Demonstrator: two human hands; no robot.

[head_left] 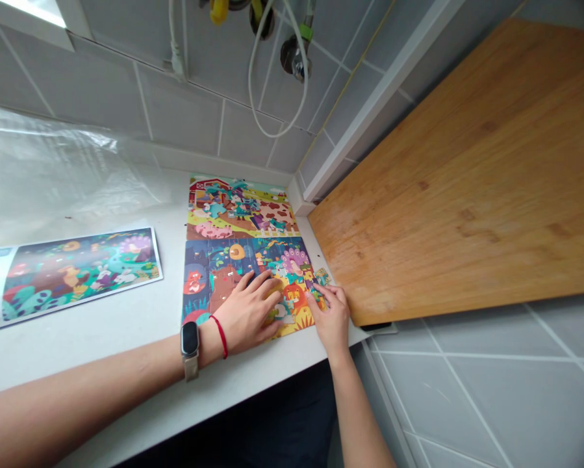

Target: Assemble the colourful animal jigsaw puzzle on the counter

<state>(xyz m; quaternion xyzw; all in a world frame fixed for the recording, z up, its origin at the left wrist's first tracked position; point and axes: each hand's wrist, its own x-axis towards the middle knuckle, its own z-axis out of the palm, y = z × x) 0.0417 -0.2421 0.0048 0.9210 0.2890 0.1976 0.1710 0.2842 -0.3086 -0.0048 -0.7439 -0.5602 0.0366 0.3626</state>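
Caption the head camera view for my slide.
Left hand on the jigsaw puzzle, right hand at its edge, wooden board alongside.

Near the right edge of the white bench [126, 325], the puzzle [253, 253] runs from dark blue to yellow; the farm picture [239, 230] behind, toward the back corner, mixes red, green and brown-patched pink. The board [457, 169] is honey-brown, grained; grey wall tiles [189, 110] carry white lines.

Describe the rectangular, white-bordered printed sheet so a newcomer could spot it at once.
On the white countertop, find the colourful jigsaw puzzle under the person's left hand. Left of it, the printed sheet lies at a slant. Unlike the puzzle, it has a broad white band at its left end, and no hand touches it.
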